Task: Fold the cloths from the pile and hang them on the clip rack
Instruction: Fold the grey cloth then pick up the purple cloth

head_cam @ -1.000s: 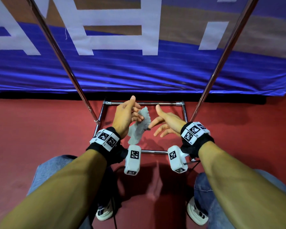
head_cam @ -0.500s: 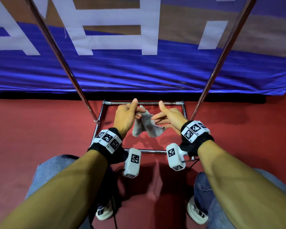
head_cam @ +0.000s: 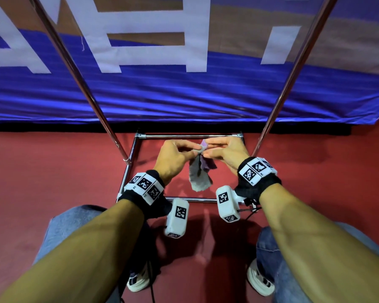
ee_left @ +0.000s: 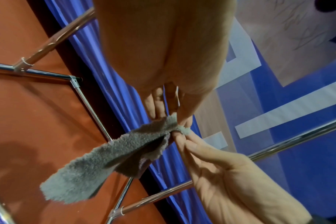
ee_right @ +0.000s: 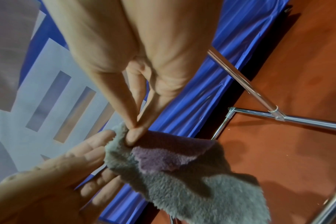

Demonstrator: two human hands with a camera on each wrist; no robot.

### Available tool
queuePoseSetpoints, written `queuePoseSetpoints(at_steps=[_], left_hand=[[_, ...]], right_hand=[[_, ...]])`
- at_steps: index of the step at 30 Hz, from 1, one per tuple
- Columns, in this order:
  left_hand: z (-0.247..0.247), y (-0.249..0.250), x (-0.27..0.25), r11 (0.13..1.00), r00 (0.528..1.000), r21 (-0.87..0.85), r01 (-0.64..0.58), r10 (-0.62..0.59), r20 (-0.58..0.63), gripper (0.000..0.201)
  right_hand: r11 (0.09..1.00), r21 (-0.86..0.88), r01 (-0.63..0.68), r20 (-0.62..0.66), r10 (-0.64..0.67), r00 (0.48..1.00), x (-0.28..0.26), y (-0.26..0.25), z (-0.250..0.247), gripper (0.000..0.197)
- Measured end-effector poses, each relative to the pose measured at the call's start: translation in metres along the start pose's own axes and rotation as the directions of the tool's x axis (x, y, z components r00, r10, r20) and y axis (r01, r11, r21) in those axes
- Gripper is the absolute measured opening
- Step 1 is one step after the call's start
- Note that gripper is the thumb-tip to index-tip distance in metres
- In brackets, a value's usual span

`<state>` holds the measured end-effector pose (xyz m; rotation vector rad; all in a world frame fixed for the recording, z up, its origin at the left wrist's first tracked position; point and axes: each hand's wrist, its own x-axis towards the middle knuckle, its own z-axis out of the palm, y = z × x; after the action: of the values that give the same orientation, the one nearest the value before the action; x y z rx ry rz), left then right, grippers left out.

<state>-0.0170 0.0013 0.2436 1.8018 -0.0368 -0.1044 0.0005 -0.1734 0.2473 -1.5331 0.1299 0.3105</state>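
1. The left hand (head_cam: 174, 157) and the right hand (head_cam: 224, 150) meet fingertip to fingertip at about 12 o'clock from the person's knees, held up above the red floor (head_cam: 53, 182).
2. Between them hangs a small fleecy cloth (head_cam: 199, 178), grey on one face and pale purple on the other. Its top corner is bunched where the two hands meet, and the rest droops toward 6 o'clock.
3. In the right wrist view, the right hand's thumb and forefinger pinch the cloth's top corner, with the purple face (ee_right: 163, 154) showing just below the thumb.
4. In the left wrist view, the left hand's fingertips close on that same bunched corner. The cloth (ee_left: 98, 163) trails away toward 8 o'clock as a grey strip.
5. The folds overlap too much to tell whether this is one two-toned cloth or two layers. It looks like one piece.
6. Below the hands, the chrome base frame (head_cam: 127, 171) of the rack forms a rectangle on the floor. Two poles rise from it, toward 11 o'clock (head_cam: 74, 68) and 1 o'clock (head_cam: 293, 68).
7. Behind the rack hangs a blue banner (head_cam: 184, 95) with large white characters. They are cropped by the frame edge and cannot be read.
8. Both wristbands (head_cam: 146, 185) carry black-and-white square coded markers, as do the white camera housings (head_cam: 177, 217) below the wrists. None of them shows a legible brand.
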Motion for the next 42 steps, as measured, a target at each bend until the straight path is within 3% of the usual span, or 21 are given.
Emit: queuePoseSetpoints(at_steps=[3, 7, 11, 14, 18, 22, 26, 29, 34, 38, 42], left_hand=[[0.004, -0.003, 0.001, 1.000, 1.000, 0.029, 0.006, -0.006, 0.023, 0.013], [0.007, -0.003, 0.002, 1.000, 0.999, -0.008, -0.002, 0.001, -0.051, 0.009], [0.011, 0.000, 0.002, 0.999, 0.998, -0.033, 0.018, -0.019, -0.057, 0.028], [0.011, -0.002, 0.003, 1.000, 0.996, -0.006, 0.020, -0.021, -0.083, 0.012], [0.005, -0.003, 0.007, 0.998, 0.986, -0.068, 0.013, -0.024, -0.164, 0.007], [0.005, 0.002, 0.004, 0.987, 0.993, -0.159, -0.016, -0.003, -0.120, 0.013], [0.005, 0.003, 0.002, 0.984, 0.995, -0.176, -0.018, 0.001, -0.095, 0.019], [0.003, 0.002, 0.003, 0.981, 0.990, -0.193, -0.016, -0.011, -0.139, 0.018], [-0.003, -0.001, 0.007, 0.985, 0.964, -0.174, -0.005, -0.041, -0.261, 0.011], [-0.006, -0.005, 0.008, 0.983, 0.950, -0.178, 0.049, -0.101, -0.296, 0.009], [-0.002, -0.006, 0.008, 0.977, 0.965, -0.175, 0.123, -0.159, -0.208, 0.008]], right_hand=[[0.999, -0.049, 0.014, -0.020, -0.015, 1.000, 0.002, 0.002, 0.000, 0.039], [0.998, -0.053, 0.039, -0.041, -0.042, 0.998, 0.003, 0.001, -0.002, 0.033], [0.990, -0.098, 0.100, -0.054, -0.106, 0.993, 0.000, -0.001, 0.000, 0.024], [0.984, -0.122, 0.127, -0.085, -0.138, 0.987, 0.000, -0.001, 0.001, 0.024], [0.983, -0.154, 0.104, -0.131, -0.125, 0.984, 0.001, 0.000, 0.002, 0.022], [0.971, -0.232, 0.052, -0.149, -0.088, 0.985, 0.005, 0.004, 0.003, 0.037], [0.952, -0.306, 0.006, -0.073, -0.029, 0.997, 0.004, 0.006, 0.005, 0.040], [0.927, -0.374, -0.005, -0.032, -0.007, 0.999, 0.003, 0.007, 0.003, 0.026], [0.886, -0.461, -0.048, -0.079, 0.013, 0.997, 0.004, 0.009, -0.004, 0.009], [0.929, -0.367, -0.044, -0.092, 0.011, 0.996, 0.001, 0.007, -0.003, 0.016], [0.979, -0.202, -0.008, -0.073, -0.007, 0.997, -0.002, 0.001, 0.003, 0.020]])
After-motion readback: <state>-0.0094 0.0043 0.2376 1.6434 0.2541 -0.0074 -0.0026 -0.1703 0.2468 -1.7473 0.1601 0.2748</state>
